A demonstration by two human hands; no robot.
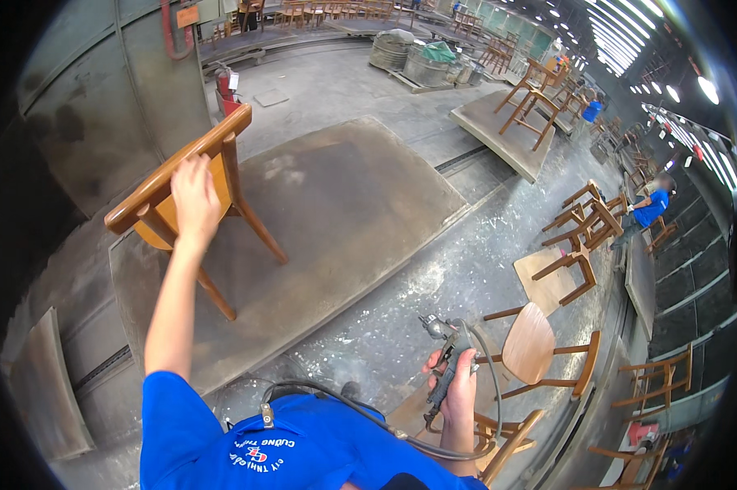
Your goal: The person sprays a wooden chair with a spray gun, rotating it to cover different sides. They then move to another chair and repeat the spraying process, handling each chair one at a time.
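A brown wooden chair (236, 184) stands on a flat, stained platform (327, 204) at the left, its curved backrest toward me. My left hand (195, 196) grips the top rail of that backrest, with the fingers bent over it. Low at the right of centre, my right hand (464, 392) is closed around the handle of a metal spray gun (438, 329). Its nozzle end points away from me, up and to the left. A dark hose (348, 402) runs from the gun's side across the front of my blue shirt.
Close on my right lies a tipped chair with a pale seat (529, 343); more chairs (585, 220) stand beyond it. Another platform (499, 126) carries a chair. Metal drums (425, 65) and a fire extinguisher (227, 86) stand farther off. A co-worker in blue (651, 208) is at the right.
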